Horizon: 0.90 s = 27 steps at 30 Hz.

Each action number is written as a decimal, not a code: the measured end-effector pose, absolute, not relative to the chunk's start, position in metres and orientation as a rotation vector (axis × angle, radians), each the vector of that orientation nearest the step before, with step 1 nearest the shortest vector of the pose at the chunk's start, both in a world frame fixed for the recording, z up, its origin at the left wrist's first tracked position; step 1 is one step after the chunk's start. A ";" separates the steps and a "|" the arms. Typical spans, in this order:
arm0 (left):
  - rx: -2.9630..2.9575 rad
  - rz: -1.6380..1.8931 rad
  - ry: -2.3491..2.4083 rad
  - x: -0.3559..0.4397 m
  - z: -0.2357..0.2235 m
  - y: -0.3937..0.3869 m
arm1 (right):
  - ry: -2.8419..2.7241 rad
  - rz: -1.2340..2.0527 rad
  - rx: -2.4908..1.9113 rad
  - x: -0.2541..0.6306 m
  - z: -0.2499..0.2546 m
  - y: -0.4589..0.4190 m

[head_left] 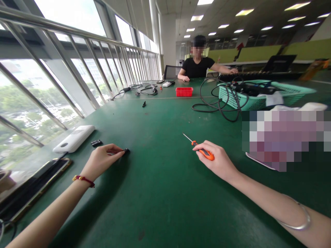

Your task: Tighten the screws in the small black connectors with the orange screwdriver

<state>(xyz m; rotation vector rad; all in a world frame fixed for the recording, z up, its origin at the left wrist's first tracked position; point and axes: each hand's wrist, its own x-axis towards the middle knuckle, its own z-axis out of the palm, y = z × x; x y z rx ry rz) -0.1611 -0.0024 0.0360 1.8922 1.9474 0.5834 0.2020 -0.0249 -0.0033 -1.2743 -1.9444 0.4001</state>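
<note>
So I'm standing by this long green table (pixel 155 199), smooth and faintly glossy with a few scuffs and dark specks, watching someone work bare-handed. Their left hand (pixel 103 158) has a tiny black piece (pixel 126 151) pinched between thumb and fingertips, right down by the tabletop. It's dark and stubby, too small for me to make out more. Wrist on that side has a red braided bracelet (pixel 84 180) with gold-coloured beads.

The right hand (pixel 216 159) is closed loosely around a screwdriver (pixel 208 155): chunky orange and dark grey handle, thin straight metal shaft pointing away toward the table's middle. Can't tell if the handle is resting on the surface or lifted a bit. There's a shiny silver bangle (pixel 305 222) up that forearm, just a slim open curve.

Just beyond the left hand there's a small blocky black part (pixel 96 143), then a rounded white plastic slab (pixel 74 138) with a grey oval on it, and a flat dark device (pixel 36 186) with a gold-ish edge.

Farther up: a little red plastic bin (pixel 184 91), boxy with ribbed sides, and a teal basket (pixel 300 90) with perforated walls, rubbery black cable (pixel 234 120) looping out beside it. Another person (pixel 198 67) in a black tee sits at the far end.
</note>
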 end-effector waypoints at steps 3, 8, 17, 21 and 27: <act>1.917 0.576 1.941 -0.161 0.036 0.000 | -1.949 0.411 -1.280 0.202 -0.003 -0.025; 1.884 0.554 1.921 -0.164 0.034 0.008 | -1.959 0.392 -1.264 0.202 -0.004 -0.025; 1.992 0.493 1.687 -0.119 0.032 0.014 | -1.985 0.346 -1.257 0.201 -0.004 -0.025; 2.056 0.499 1.313 -0.063 0.027 0.017 | -2.008 0.309 -1.227 0.198 -0.003 -0.029; 2.307 0.586 1.095 0.012 0.013 0.010 | -1.933 0.215 -1.188 0.197 -0.001 -0.032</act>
